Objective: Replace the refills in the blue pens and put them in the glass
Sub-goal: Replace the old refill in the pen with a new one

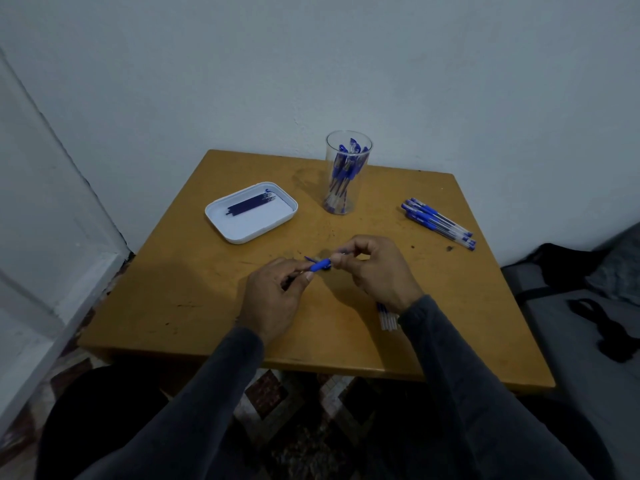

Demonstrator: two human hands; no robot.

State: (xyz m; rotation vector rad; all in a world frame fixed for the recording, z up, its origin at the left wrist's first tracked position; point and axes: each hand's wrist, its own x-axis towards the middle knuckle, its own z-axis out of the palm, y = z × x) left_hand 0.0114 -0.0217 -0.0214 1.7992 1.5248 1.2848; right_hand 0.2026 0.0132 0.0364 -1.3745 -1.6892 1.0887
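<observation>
Both hands meet over the middle of the wooden table [207, 306] on one blue pen [320, 264]. My left hand [273, 299] pinches the pen's barrel end. My right hand [374, 268] pinches the tip end, its fingers curled round it. A clear glass [347, 172] holding several blue pens stands at the back centre. Several more blue pens [438, 223] lie in a bunch at the right. A white tray [251, 212] at the left holds dark refills [250, 203]. Some clear refill tubes [388, 317] lie partly hidden under my right wrist.
The table stands in a corner, with a white wall behind it and a white door frame [52, 237] to the left. A grey seat with a dark bag [568, 268] and a black strap lies to the right. Patterned floor shows below the table's front edge.
</observation>
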